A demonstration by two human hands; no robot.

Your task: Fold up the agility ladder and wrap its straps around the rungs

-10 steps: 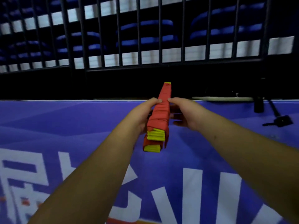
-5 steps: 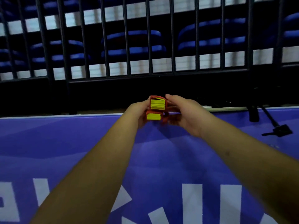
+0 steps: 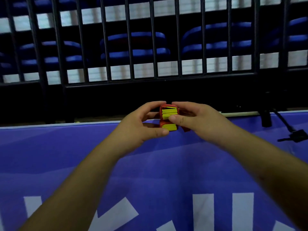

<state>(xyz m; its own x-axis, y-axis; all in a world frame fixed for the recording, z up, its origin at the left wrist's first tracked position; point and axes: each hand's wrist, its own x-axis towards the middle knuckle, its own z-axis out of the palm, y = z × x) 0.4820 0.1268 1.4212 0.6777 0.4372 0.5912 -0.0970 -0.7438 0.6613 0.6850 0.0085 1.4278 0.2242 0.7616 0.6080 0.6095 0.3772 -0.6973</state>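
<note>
The folded agility ladder (image 3: 168, 112) is a bundle of yellow rungs wrapped in red straps, seen end-on in front of me above the blue banner. My left hand (image 3: 143, 124) grips its left side, thumb under the lower rung ends. My right hand (image 3: 195, 119) holds the right side, thumb pressed across the yellow rung ends. A bit of red strap (image 3: 186, 130) shows below my right hand. The far length of the bundle is hidden behind its near end.
A blue banner (image 3: 150, 172) with white lettering spreads below my arms. Behind it stands a black metal railing (image 3: 156, 77) with blue seats (image 3: 135, 45) beyond. A black clamp and cable (image 3: 295, 135) lie at the right on the banner's edge.
The bundle swung from pointing up and away to end-on toward me. Both hands shifted round its near end, and the view tilted slightly upward.
</note>
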